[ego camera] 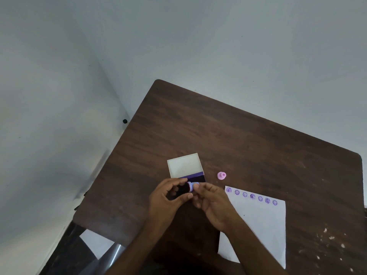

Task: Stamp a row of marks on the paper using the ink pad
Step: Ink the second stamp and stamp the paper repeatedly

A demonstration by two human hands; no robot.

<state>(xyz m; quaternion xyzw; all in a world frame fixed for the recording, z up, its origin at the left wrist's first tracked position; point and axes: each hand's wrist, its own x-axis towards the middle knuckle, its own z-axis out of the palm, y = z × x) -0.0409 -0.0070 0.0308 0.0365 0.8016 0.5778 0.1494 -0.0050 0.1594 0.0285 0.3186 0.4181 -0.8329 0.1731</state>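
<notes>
A white sheet of paper [260, 225] lies on the brown table [238, 139], right of my hands, with a row of several purple round marks [252, 196] along its top edge. The ink pad [195, 178] sits open in front of my hands, its white lid [185, 165] tilted back and the dark purple pad partly hidden by my fingers. My right hand [213, 205] pinches a small purple stamp [192, 185] by one end. My left hand [168, 199] curls around the stamp's other end, fingertips touching it. A pink cap [221, 175] stands right of the pad.
The table's left edge and far corner border pale walls. A black knob [125, 121] sticks out of the wall to the left. Pale flecks [329, 238] mark the tabletop near the right front. A dark chair frame [65, 253] shows at the lower left.
</notes>
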